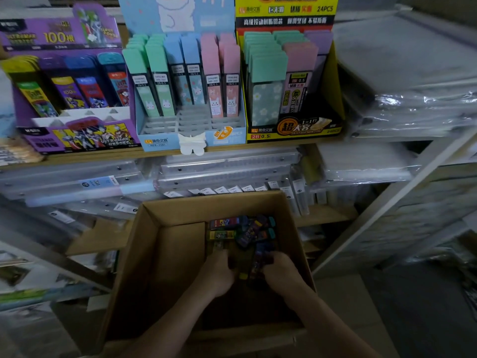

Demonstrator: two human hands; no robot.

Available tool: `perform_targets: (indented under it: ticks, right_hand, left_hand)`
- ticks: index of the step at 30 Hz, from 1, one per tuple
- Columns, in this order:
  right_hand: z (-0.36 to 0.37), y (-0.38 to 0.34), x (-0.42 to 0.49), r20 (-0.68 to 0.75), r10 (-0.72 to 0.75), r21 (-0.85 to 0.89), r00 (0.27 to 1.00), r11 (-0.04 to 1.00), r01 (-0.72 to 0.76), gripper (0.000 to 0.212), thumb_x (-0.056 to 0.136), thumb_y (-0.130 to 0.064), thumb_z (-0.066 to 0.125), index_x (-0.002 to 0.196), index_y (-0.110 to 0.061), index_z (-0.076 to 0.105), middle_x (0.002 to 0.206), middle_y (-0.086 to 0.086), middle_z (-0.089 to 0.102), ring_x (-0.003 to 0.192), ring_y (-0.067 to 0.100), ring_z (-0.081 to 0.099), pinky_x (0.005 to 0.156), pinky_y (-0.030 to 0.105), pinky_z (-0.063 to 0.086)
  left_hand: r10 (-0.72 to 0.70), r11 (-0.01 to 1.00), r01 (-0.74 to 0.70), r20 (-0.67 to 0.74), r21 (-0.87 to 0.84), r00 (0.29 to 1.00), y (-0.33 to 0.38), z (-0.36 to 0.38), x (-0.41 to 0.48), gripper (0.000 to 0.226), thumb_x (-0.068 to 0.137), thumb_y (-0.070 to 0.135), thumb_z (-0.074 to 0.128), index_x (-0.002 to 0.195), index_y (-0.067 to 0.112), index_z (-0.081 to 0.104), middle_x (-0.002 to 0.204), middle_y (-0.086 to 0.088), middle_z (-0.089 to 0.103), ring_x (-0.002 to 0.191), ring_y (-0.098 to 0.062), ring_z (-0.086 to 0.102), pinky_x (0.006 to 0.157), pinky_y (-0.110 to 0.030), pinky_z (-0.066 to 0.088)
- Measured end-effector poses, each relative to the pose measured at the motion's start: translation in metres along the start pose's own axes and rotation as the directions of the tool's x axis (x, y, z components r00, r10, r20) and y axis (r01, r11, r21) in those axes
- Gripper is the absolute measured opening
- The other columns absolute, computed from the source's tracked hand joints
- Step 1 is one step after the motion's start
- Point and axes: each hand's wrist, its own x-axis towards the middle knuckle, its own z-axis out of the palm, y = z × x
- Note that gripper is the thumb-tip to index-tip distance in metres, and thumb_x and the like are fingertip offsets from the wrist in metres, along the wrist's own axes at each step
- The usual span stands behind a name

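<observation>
Pencil-lead cases [245, 233], dark and colourful, heaped at the far right of an open cardboard box [154, 254], left hand [219, 273] and right hand [282, 273] each curled round some near the heap, purple display box [77, 136] on the far left shelf [103, 158]

The lead cases [242, 232] that my left hand [219, 273] and right hand [281, 273] grip are smooth, glossy plastic with printed labels. The box [178, 257] around them is matt brown cardboard. Above, the display cartons [160, 136] are printed card with a slight sheen, the shelf board [330, 214] looks like pale wood, and the stacked sleeves [413, 104] are clear, shiny plastic film.
</observation>
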Motion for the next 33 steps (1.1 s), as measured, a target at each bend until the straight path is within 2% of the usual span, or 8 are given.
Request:
perform_targets:
  ticks: [3, 7, 10, 14, 17, 23, 27, 33]
  right_hand:
    - [0.002, -0.005, 0.001, -0.042, 0.033, 0.024, 0.999, 0.999, -0.032, 0.018, 0.097, -0.004, 0.045, 0.109, -0.017, 0.045, 0.091, -0.001, 0.050, 0.080, 0.013, 0.051, 0.059, 0.025, 0.041]
    - [0.006, -0.014, 0.002, -0.037, 0.095, 0.082, 0.995, 0.992, -0.092, 0.013, 0.100, -0.004, 0.044, 0.092, -0.014, 0.047, 0.081, 0.001, 0.049, 0.068, 0.012, 0.047, 0.044, 0.020, 0.034]
    - [0.010, -0.015, 0.006, -0.042, 0.143, 0.128, 0.989, 0.982, -0.136, 0.010, 0.099, -0.004, 0.043, 0.106, -0.009, 0.048, 0.084, 0.004, 0.049, 0.071, 0.016, 0.048, 0.052, 0.026, 0.036]
    - [0.015, -0.011, 0.012, -0.071, 0.177, 0.184, 0.982, 0.970, -0.162, 0.028, 0.100, -0.006, 0.042, 0.128, -0.005, 0.049, 0.103, 0.011, 0.057, 0.088, 0.025, 0.054, 0.074, 0.031, 0.047]
    - [0.016, -0.009, 0.015, -0.096, 0.166, 0.166, 0.981, 0.975, -0.149, 0.033, 0.100, -0.009, 0.045, 0.132, -0.005, 0.052, 0.118, 0.016, 0.059, 0.101, 0.031, 0.058, 0.087, 0.037, 0.052]
    - [0.016, -0.005, 0.014, -0.096, 0.132, 0.156, 0.987, 0.981, -0.116, 0.029, 0.094, -0.012, 0.061, 0.122, -0.006, 0.059, 0.115, 0.015, 0.063, 0.103, 0.030, 0.061, 0.082, 0.036, 0.053]
    - [0.019, -0.006, 0.010, -0.095, 0.112, 0.121, 0.989, 0.988, -0.100, 0.029, 0.092, -0.018, 0.068, 0.117, -0.007, 0.060, 0.099, 0.009, 0.064, 0.094, 0.024, 0.061, 0.068, 0.027, 0.051]
    - [0.023, -0.002, 0.010, -0.070, 0.145, 0.096, 0.987, 0.986, -0.138, 0.029, 0.089, -0.011, 0.069, 0.114, -0.007, 0.057, 0.115, 0.018, 0.063, 0.103, 0.030, 0.063, 0.086, 0.038, 0.057]
  left_hand:
    - [-0.011, 0.998, 0.009, -0.037, -0.069, 0.999, 0.003, -0.003, 0.004, 0.031, 0.096, 0.025, 0.067, 0.127, 0.025, 0.063, 0.118, 0.006, 0.065, 0.102, -0.011, 0.062, 0.080, -0.025, 0.053]
    - [0.028, 0.985, -0.019, 0.052, -0.169, 0.998, 0.007, -0.002, 0.007, 0.035, 0.095, 0.026, 0.071, 0.129, 0.019, 0.067, 0.122, 0.001, 0.071, 0.108, -0.015, 0.067, 0.094, -0.033, 0.056]
    - [0.003, 0.973, 0.022, 0.106, -0.230, 0.994, 0.007, 0.001, 0.008, 0.034, 0.094, 0.023, 0.072, 0.127, 0.018, 0.068, 0.121, -0.001, 0.072, 0.106, -0.014, 0.069, 0.092, -0.031, 0.057]
    - [-0.117, 0.955, 0.141, 0.107, -0.261, 0.987, 0.003, 0.003, 0.009, 0.034, 0.094, 0.021, 0.071, 0.126, 0.018, 0.063, 0.116, 0.000, 0.068, 0.104, -0.014, 0.065, 0.083, -0.026, 0.055]
    - [-0.153, 0.938, 0.176, 0.100, -0.298, 0.983, 0.000, 0.005, 0.010, 0.033, 0.092, 0.020, 0.074, 0.122, 0.019, 0.063, 0.111, 0.001, 0.068, 0.103, -0.016, 0.065, 0.091, -0.034, 0.058]
    - [-0.218, 0.911, 0.235, 0.088, -0.339, 0.972, 0.001, 0.004, 0.013, 0.038, 0.087, 0.018, 0.079, 0.120, 0.018, 0.061, 0.110, -0.003, 0.068, 0.099, -0.017, 0.064, 0.078, -0.029, 0.054]
    - [-0.225, 0.902, 0.247, 0.102, -0.355, 0.969, 0.000, 0.005, 0.012, 0.035, 0.085, 0.015, 0.080, 0.114, 0.021, 0.061, 0.108, -0.002, 0.067, 0.098, -0.017, 0.063, 0.077, -0.029, 0.052]
    - [-0.206, 0.906, 0.248, 0.155, -0.342, 0.966, 0.000, 0.006, 0.008, 0.030, 0.085, 0.015, 0.080, 0.113, 0.018, 0.069, 0.106, -0.003, 0.073, 0.098, -0.017, 0.069, 0.078, -0.027, 0.055]
